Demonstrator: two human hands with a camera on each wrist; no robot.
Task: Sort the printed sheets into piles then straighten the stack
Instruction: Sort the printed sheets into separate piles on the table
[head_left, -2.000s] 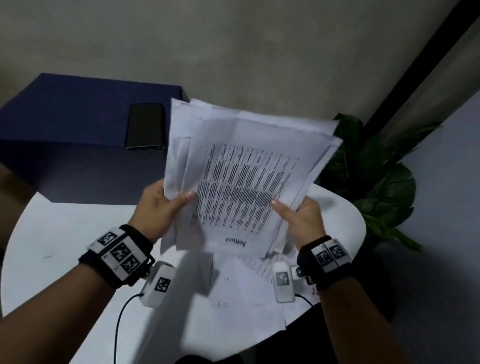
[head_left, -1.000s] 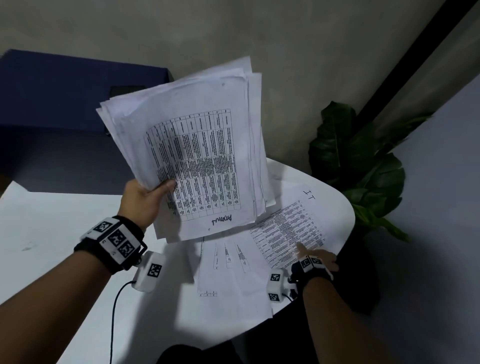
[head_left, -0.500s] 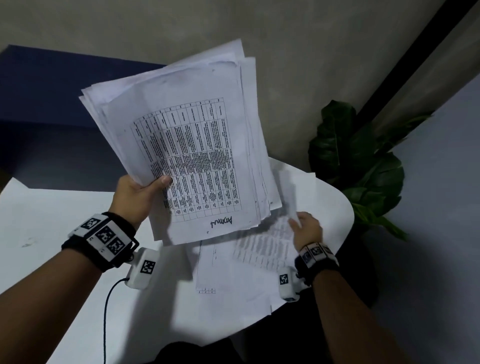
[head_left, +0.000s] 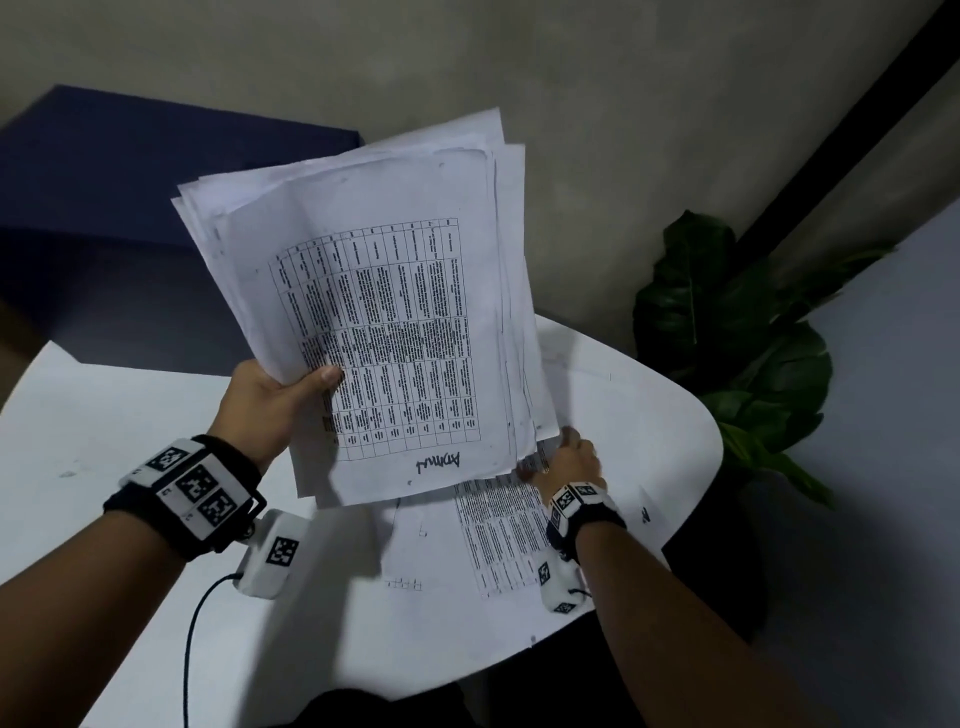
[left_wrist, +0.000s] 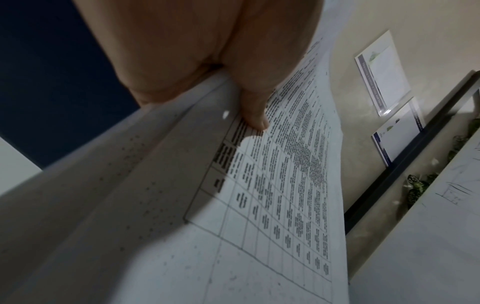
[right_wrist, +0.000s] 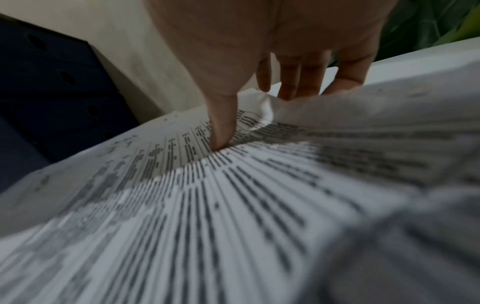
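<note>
Sorting looks barely begun: the left hand (head_left: 270, 400) grips a thick stack (head_left: 384, 322), the right hand (head_left: 569, 457) pinches a sheet (head_left: 498, 530) near the table (head_left: 670, 415)'s right edge.

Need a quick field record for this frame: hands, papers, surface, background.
left hand: grips the held stack, thumb on top sheet
held stack: raised above the table, edges uneven, printed table facing up
right hand: pinches a printed sheet on the table, thumb on top, fingers under its lifted edge
table: white, more sheets lying loose
background: potted plant right, dark blue box left
</note>
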